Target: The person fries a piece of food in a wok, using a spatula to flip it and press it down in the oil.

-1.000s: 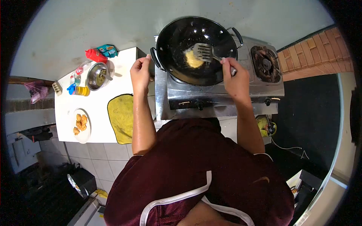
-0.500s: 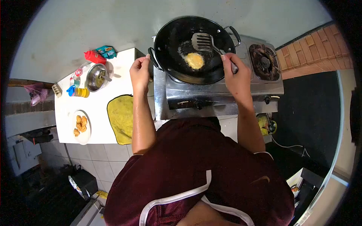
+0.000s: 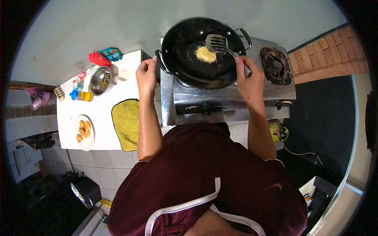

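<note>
A black two-handled wok [image 3: 185, 72] sits on the left burner of a steel gas stove [image 3: 236, 96]. My left hand [image 3: 147, 74] pinches the wok's left handle [image 3: 162, 63]. Closed round the handle of a slotted spatula [image 3: 216, 43] is my right hand [image 3: 250, 74], at the wok's right front side. The spatula's metal head overlaps the upper right edge of a pale yellow fried piece of food [image 3: 205, 55], which lies near the middle of the wok with small bubbles around it.
On a white table [image 3: 104, 135] at the left are a steel bowl [image 3: 98, 82] with a utensil, a plate [image 3: 87, 143] of fried pieces, a yellow-green cloth [image 3: 126, 122], a red bottle [image 3: 99, 59] and a blue-lidded yellow container [image 3: 81, 95]. A second burner [image 3: 277, 66] lies right of the wok.
The fried piece has shifted up and slightly right in the wok. The spatula head and my right hand have moved a little right; my left hand stays at the handle.
</note>
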A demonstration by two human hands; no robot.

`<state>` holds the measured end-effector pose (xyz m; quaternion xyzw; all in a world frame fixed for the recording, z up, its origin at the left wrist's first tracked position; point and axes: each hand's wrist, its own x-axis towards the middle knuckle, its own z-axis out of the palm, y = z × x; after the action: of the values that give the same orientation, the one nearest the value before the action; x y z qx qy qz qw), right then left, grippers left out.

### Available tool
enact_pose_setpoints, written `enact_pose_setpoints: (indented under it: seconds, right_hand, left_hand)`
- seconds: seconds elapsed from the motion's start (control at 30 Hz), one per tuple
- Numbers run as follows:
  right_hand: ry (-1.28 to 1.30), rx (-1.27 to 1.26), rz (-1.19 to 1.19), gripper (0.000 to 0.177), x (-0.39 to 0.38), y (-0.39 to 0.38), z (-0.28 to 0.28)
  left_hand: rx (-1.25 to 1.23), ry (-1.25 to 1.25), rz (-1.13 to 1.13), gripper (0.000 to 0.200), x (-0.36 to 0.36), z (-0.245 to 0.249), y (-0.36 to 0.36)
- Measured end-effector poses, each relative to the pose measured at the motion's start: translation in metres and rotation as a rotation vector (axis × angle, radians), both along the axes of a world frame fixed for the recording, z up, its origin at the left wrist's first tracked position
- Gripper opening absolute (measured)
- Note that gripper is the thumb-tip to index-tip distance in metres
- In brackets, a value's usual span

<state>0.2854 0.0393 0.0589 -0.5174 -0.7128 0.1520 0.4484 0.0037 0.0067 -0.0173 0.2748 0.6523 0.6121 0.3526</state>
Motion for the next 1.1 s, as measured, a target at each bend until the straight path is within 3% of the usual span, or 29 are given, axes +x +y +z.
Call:
enact_pose_setpoints:
  seconds: [0.63,0.73,0.87,0.93,1.03,1.1]
  right_hand:
    - [0.009,-0.173,-0.001,0.020,-0.011,0.006,-0.010]
    - [-0.031,-0.023,0.039,0.020,-0.012,0.007,-0.017]
    - [0.012,-0.111,0.064,0.020,-0.012,0.004,-0.018]
    - [-0.011,-0.179,-0.046,0.020,-0.012,0.001,-0.005]
    - [-0.017,-0.018,0.001,0.021,-0.011,0.011,-0.015]
    - [-0.025,-0.071,0.012,0.021,-0.010,0.011,-0.011]
  left_hand:
    - [0.029,0.009,-0.003,0.024,0.000,-0.001,0.000]
    - [0.046,0.028,-0.011,0.024,0.002,0.001,-0.001]
    - [-0.012,-0.016,-0.016,0.024,0.003,0.004,0.000]
    - [-0.015,-0.002,-0.014,0.024,0.003,0.002,-0.002]
    - [0.051,0.009,-0.017,0.024,0.004,0.001,0.000]
    - [-0.013,-0.038,-0.011,0.023,0.005,0.004,0.000]
